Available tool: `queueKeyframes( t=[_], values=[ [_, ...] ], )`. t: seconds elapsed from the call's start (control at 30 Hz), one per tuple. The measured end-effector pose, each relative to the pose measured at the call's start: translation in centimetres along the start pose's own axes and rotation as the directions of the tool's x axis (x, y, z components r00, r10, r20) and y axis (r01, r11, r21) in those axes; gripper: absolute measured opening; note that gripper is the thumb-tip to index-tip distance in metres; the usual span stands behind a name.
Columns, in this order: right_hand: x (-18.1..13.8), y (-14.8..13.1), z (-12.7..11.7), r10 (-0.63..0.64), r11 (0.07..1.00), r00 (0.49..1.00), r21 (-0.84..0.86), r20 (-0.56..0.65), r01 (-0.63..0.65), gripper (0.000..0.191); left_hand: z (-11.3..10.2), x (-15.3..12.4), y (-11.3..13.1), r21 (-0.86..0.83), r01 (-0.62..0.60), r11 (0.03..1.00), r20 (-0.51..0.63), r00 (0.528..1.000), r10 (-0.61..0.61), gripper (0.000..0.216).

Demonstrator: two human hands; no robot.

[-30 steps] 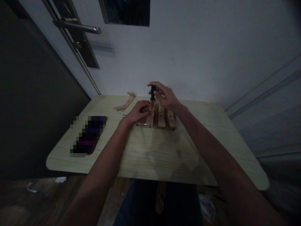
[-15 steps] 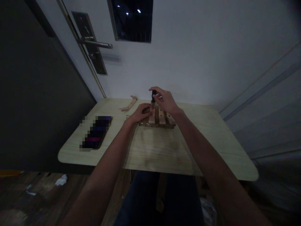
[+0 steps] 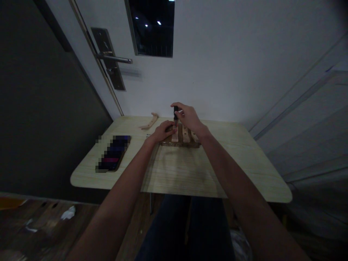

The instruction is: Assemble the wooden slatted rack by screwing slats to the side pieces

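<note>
A screwdriver with a black handle stands nearly upright in my right hand, its fingers closed round the handle from above. Its lower end meets a pale wooden strip lying on a brown block that looks wrapped in clear tape. My left hand rests on the block from the left, with thumb and forefinger gripping the strip close to the screwdriver's lower end. To the right, another wooden strip with dark holes lies on the block, and a further one is partly covered by my right wrist.
A loose, bent wooden piece lies at the table's back left, near a few thin screws or nails. A phone lies on the left of the pale table. Behind stands a white door with a metal handle.
The view has tilted up slightly. My right hand and the screwdriver stay over the same strip, and my left hand keeps its place on the block.
</note>
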State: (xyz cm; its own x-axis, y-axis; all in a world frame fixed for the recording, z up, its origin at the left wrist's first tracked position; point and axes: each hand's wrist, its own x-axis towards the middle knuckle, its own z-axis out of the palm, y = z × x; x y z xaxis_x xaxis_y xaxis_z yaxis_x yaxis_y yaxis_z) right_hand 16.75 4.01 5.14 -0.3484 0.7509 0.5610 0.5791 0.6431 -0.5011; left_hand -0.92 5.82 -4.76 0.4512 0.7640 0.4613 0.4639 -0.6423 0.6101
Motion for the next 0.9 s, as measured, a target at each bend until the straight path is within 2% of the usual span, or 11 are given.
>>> queueKeyframes(
  t=[0.17, 0.4, 0.5, 0.7, 0.9],
  values=[
    [-0.3, -0.4, -0.4, 0.064, 0.997, 0.996, -0.045, -0.060, -0.067, 0.026, 0.0, 0.1, 0.0, -0.021, -0.028, 0.999, -0.013, 1.000, 0.028, 0.035],
    [0.0, -0.2, -0.1, 0.034, 0.991, 0.997, -0.129, -0.071, -0.043, 0.017, 0.3, 0.0, -0.2, -0.024, -0.032, 0.999, -0.052, 0.998, 0.031, 0.036],
    [0.2, 0.1, 0.1, 0.023, 0.989, 0.997, -0.142, -0.075, -0.033, 0.023, 0.4, -0.1, 0.0, -0.035, -0.018, 0.999, -0.075, 0.997, 0.015, 0.035],
    [0.0, 0.4, 0.3, -0.007, 0.999, 0.998, -0.053, -0.063, 0.003, 0.039, 0.5, -0.2, 0.1, -0.040, 0.000, 0.999, -0.082, 0.997, -0.003, 0.032],
    [-0.1, 1.1, 0.2, 0.020, 0.989, 1.000, 0.150, -0.022, -0.016, 0.037, 0.5, -0.3, 0.4, -0.025, -0.002, 1.000, -0.074, 0.997, 0.000, 0.032]
  ],
)
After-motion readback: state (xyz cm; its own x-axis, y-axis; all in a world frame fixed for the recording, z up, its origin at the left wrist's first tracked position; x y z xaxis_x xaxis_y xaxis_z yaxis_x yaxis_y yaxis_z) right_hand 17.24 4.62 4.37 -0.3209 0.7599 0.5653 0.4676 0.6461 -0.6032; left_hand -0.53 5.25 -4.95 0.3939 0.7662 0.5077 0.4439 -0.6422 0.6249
